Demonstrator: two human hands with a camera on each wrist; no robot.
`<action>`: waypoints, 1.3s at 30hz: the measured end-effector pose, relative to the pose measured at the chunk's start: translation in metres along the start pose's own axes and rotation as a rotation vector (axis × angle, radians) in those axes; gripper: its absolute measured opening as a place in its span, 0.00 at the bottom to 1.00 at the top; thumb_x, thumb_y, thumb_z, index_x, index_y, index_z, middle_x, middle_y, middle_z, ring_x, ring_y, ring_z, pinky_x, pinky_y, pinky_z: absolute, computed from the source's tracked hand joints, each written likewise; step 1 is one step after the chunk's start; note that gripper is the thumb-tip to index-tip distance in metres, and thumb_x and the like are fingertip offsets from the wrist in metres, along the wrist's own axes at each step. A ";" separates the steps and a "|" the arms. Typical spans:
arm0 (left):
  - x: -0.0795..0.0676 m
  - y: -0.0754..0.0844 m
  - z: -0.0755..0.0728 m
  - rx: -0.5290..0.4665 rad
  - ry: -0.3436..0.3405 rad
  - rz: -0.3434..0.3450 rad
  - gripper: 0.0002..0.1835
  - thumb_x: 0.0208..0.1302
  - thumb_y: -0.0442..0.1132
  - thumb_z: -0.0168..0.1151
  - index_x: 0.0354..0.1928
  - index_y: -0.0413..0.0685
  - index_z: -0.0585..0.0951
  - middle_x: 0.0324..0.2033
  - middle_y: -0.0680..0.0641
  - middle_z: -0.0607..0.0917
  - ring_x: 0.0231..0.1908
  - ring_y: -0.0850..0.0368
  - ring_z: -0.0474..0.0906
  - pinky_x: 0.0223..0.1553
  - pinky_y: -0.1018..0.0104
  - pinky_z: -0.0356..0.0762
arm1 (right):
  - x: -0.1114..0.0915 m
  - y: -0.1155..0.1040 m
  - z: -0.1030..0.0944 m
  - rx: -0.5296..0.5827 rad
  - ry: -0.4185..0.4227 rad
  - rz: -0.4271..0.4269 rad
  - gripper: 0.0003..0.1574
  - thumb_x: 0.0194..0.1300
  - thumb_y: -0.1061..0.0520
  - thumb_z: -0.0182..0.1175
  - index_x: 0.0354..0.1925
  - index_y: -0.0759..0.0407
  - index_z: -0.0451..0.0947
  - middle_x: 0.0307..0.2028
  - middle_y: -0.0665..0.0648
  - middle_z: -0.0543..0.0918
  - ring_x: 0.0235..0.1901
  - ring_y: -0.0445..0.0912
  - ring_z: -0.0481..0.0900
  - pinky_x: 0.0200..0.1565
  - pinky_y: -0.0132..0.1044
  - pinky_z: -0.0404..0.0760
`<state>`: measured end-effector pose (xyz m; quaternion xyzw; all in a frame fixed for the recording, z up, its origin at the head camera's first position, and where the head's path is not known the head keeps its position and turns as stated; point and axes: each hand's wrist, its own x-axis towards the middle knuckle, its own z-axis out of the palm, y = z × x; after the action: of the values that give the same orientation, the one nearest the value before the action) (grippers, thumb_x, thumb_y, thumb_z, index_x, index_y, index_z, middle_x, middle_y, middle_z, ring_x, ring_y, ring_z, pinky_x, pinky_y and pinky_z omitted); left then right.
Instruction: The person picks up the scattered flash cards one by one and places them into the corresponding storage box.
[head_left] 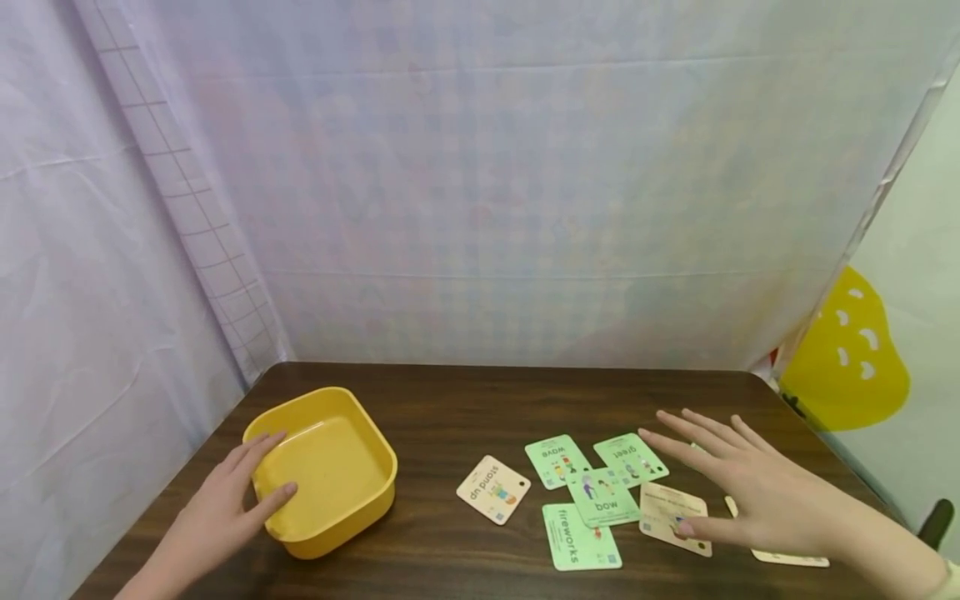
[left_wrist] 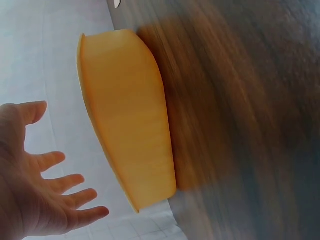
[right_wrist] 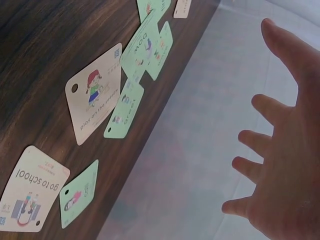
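My left hand (head_left: 225, 496) is held over the left rim of a square yellow plastic box (head_left: 330, 475), fingers spread and holding nothing. In the left wrist view the hand (left_wrist: 45, 185) shows apart from the box's side (left_wrist: 130, 115). My right hand (head_left: 757, 483) hovers with spread fingers above several picture word cards. Beneath it lie a cream "play on the seesaw" card (right_wrist: 95, 95) and a cream "go to school" card (right_wrist: 37, 190). Green cards lie near: "bow" (head_left: 603, 497), "greet" (head_left: 626, 454), "wave" (head_left: 551, 454) and "fireworks" (head_left: 577, 542). "Bow" overlaps its green neighbours.
A cream "stand up" card (head_left: 491, 490) lies between the box and the green cards. Another small green card (right_wrist: 77, 197) sits beside "go to school". All rest on a dark wooden table (head_left: 450, 400), with a pale curtain (head_left: 487, 183) behind its far edge.
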<state>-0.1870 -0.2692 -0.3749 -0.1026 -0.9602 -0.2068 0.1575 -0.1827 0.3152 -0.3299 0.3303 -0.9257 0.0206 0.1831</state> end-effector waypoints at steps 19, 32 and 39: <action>-0.006 -0.007 0.006 -0.055 0.080 -0.027 0.38 0.63 0.48 0.68 0.68 0.36 0.66 0.63 0.29 0.69 0.62 0.28 0.66 0.56 0.29 0.66 | 0.015 -0.004 0.010 0.041 -0.026 0.030 0.54 0.59 0.30 0.64 0.76 0.35 0.53 0.77 0.51 0.57 0.73 0.59 0.58 0.74 0.40 0.19; -0.005 -0.014 0.006 -0.082 0.058 -0.126 0.37 0.66 0.48 0.64 0.68 0.32 0.64 0.64 0.24 0.66 0.61 0.25 0.65 0.56 0.28 0.66 | 0.030 -0.005 0.007 0.152 -0.063 0.066 0.52 0.61 0.31 0.63 0.76 0.32 0.50 0.77 0.54 0.56 0.74 0.63 0.55 0.70 0.73 0.45; -0.005 -0.015 0.003 -0.097 0.035 -0.165 0.39 0.68 0.51 0.62 0.69 0.30 0.62 0.64 0.23 0.65 0.60 0.24 0.66 0.55 0.28 0.67 | 0.033 -0.004 0.003 0.145 -0.061 0.059 0.53 0.61 0.30 0.62 0.77 0.33 0.50 0.77 0.56 0.55 0.74 0.65 0.55 0.67 0.75 0.47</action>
<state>-0.1868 -0.2820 -0.3850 -0.0272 -0.9512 -0.2673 0.1518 -0.2050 0.2918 -0.3219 0.3158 -0.9363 0.0831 0.1295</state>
